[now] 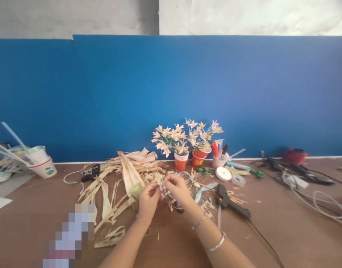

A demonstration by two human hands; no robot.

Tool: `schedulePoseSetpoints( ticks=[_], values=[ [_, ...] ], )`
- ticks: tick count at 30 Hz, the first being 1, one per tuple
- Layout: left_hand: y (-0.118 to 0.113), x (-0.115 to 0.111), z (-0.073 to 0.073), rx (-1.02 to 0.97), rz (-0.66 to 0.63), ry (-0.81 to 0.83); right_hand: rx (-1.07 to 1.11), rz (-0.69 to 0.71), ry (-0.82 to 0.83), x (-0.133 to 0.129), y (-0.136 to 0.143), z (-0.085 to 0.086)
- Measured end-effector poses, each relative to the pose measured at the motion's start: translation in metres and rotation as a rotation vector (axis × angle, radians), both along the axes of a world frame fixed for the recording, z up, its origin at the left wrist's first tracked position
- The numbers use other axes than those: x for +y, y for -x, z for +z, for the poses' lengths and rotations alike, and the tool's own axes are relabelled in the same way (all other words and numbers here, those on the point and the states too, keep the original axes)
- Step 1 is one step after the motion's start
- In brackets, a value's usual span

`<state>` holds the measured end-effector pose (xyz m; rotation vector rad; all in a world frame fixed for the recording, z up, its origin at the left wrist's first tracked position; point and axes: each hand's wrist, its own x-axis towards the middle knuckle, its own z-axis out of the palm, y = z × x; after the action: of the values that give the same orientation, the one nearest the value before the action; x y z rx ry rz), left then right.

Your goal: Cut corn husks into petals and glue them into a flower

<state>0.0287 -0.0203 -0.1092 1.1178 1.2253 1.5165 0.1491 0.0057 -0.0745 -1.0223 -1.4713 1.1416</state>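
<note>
My left hand (148,200) and my right hand (176,189) meet over the middle of the table, fingertips pinched together. Between them is a small pale piece of corn husk (161,185), partly covered by the fingers, so its exact shape is unclear. Dried corn husks (130,169) lie heaped behind and to the left of my left hand. Under and around my right hand are husk scraps and thin strips. A black glue gun (229,202) rests on the table to the right of my right wrist.
Behind the hands stand red paper cups (181,162) with husk flowers (175,136). Right of them are a white tape roll (223,174), a clear tape roll (238,180) and cables (313,201). A white cup (45,167) stands far left; a blue panel (117,93) closes the back.
</note>
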Motion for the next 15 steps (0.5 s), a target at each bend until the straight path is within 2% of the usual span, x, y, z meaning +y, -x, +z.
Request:
schedulePoseSetpoints(
  ticks=[8, 13, 15],
  values=[
    [-0.0005, -0.0027, 0.005, 0.014, -0.003, 0.054, -0.076, 0.024, -0.078, -0.0022, -0.0022, 0.0009],
    [-0.0004, 0.0002, 0.0013, -0.026, 0.035, -0.021, -0.105, 0.004, -0.053, -0.0014, -0.0022, 0.0023],
    [0.0007, 0.0022, -0.0022, -0.016, 0.043, -0.042, -0.149, -0.042, -0.102, -0.0042, -0.0021, 0.0051]
  ],
)
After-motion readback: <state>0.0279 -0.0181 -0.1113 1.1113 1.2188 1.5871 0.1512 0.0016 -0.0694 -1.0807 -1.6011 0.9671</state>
